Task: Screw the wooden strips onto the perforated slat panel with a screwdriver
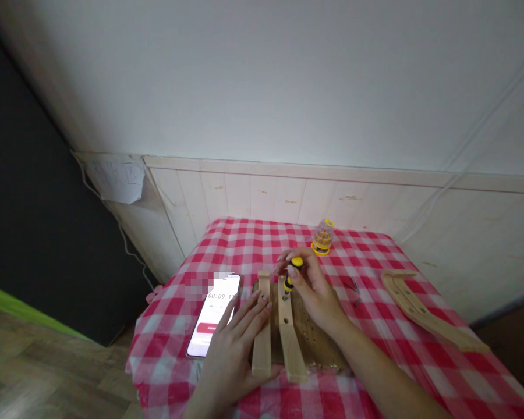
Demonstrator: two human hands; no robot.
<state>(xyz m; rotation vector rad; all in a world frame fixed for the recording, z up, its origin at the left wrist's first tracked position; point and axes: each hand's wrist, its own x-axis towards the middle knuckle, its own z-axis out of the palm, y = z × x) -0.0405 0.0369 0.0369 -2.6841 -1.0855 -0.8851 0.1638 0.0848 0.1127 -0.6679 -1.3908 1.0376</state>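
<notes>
Red-and-white checkered tablecloth (pixel 253 238) bears the wooden board (pixel 321 343), with 2 bent wooden bars (pixel 291 343) on top. Left hand (pixel 239 334): spread across the left bar (pixel 262 356), apparently bracing it. Right hand (pixel 314 288): pinching the yellow-black screwdriver (pixel 297 263) near-vertical at the right bar (pixel 293 355), presumably for alignment.

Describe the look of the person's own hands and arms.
The left hand and right hand are bare, with slim fingers; no gloves, rings or watch show. No sleeve shows on the right forearm either. Any nail polish is too small to tell.
</notes>
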